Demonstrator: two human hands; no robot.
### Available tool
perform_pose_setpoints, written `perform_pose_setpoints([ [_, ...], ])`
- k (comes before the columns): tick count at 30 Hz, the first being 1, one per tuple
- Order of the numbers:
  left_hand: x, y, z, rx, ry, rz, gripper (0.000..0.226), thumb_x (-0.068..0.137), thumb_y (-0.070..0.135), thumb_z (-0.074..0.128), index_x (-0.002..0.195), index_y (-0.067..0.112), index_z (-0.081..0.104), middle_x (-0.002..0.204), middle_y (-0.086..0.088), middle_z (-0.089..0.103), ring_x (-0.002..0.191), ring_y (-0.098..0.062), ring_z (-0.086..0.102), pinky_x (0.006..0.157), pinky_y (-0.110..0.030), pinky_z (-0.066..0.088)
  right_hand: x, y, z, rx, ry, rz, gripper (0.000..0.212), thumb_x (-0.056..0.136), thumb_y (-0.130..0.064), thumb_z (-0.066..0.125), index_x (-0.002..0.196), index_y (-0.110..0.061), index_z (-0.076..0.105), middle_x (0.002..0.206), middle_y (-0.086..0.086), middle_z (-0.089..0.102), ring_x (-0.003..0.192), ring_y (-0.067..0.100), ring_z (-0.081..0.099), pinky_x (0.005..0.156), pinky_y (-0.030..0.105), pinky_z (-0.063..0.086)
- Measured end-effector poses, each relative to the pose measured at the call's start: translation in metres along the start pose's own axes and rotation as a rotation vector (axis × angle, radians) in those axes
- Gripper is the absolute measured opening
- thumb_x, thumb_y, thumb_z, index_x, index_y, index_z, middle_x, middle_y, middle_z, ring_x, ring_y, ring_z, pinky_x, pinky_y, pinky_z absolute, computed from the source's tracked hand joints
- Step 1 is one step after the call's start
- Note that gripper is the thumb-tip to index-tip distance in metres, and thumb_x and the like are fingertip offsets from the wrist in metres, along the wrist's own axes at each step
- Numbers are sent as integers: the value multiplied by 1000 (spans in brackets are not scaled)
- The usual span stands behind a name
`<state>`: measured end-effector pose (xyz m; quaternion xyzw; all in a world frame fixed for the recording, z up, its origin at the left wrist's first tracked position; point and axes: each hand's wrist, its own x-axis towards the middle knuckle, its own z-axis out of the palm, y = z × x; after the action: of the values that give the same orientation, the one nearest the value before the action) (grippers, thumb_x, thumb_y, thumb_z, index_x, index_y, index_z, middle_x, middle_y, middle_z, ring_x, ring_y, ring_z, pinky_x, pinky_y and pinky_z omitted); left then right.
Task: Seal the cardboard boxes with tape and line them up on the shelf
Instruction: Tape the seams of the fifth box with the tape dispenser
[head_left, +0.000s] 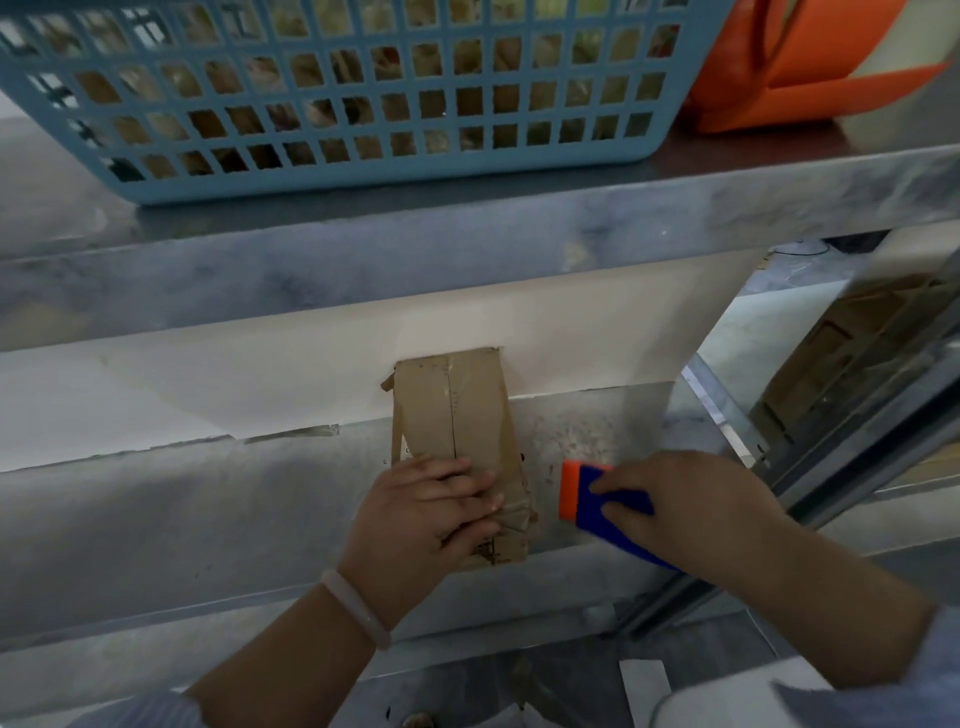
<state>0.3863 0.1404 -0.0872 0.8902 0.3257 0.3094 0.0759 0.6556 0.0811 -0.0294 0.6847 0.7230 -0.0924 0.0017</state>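
At 11 o'clock I see a blue basket (332, 104) of open lattice on the upper shelf, with pale things inside that I cannot make out. Below it, from 9 o'clock across, runs the grey shelf (208, 509) where the work is done.

At 7 o'clock a forearm with a pale bracelet (358, 608) leads up to the left hand (426, 514). Its fingers lie straight and together, flat on the near end of the cardboard box (457, 410), pressing down and gripping nothing.

The box lies at the centre on the grey shelf, long side running away from me and far end against the white back wall. Brown tape shows along its top and creased over its near end, with a loose strip down its left edge. I judge this box to be nearly sealed and being smoothed. It is the only box in view, so the lining up has barely begun.

Just beside the box at 4 o'clock, the right hand (691, 499) has its fingers curled round a blue tool (597, 499) with an orange end. I cannot tell whether it is a dispenser or a cutter.

An orange object (779, 78) sits at 1 o'clock.

Faint marks sit beside the box's seam, too small to read, and I find no brand or label anywhere
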Motion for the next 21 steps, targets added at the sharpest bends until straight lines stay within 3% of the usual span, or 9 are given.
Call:
perform_pose_setpoints([
  [3,0,0,0,-1,-1,-11,25,83,45,65,99,30,76,110,18,69,111,-4,61,91,-40,51,10,15,6,65,192,78,35,91,-50,44,125,-49,53,101,-9,66,79,9,60,64,24,49],
  [6,0,0,0,-6,8,-24,25,83,47,65,99,31,76,111,20,68,113,-1,59,93,-38,50,22,34,14,46,191,102,49,88,-39,47,136,-39,42,94,-2,60,73,14,56,62,24,43],
  [8,-1,0,0,-14,17,-29,25,83,47,65,100,32,75,112,22,67,114,0,58,93,-38,49,31,45,27,-25,206,41,64,84,-32,53,143,-34,30,100,-1,62,81,19,59,69,28,47],
  [11,-2,-1,0,-19,2,-40,24,82,46,68,101,33,74,114,22,66,115,-1,57,93,-40,49,45,56,51,-123,153,79,68,88,-27,56,147,-31,23,127,1,58,114,24,56,98,39,44],
  [13,-1,-1,0,-21,0,-43,24,82,45,68,101,33,74,114,21,66,115,-1,57,93,-40,49,45,57,68,-218,107,68,63,91,-24,54,148,-29,28,135,4,52,125,27,48,106,43,37],
  [15,-1,0,0,-20,-2,-42,24,83,46,68,101,33,74,113,21,67,115,-1,57,93,-40,49,42,52,81,-247,121,3,67,75,-12,72,138,-20,50,124,14,60,116,39,56,96,54,45],
  [17,-1,0,0,-21,-8,-50,24,83,46,67,101,33,75,114,21,67,115,-1,57,94,-40,49,36,39,94,-305,151,-24,68,62,-11,76,128,-15,61,118,16,62,107,40,59,89,53,50],
  [21,0,1,-3,-38,-15,-73,25,82,48,66,100,33,75,113,22,66,116,3,55,97,-36,46,32,7,121,-287,-19,84,67,87,-22,40,151,-18,21,144,10,31,127,32,36,108,43,30],
])
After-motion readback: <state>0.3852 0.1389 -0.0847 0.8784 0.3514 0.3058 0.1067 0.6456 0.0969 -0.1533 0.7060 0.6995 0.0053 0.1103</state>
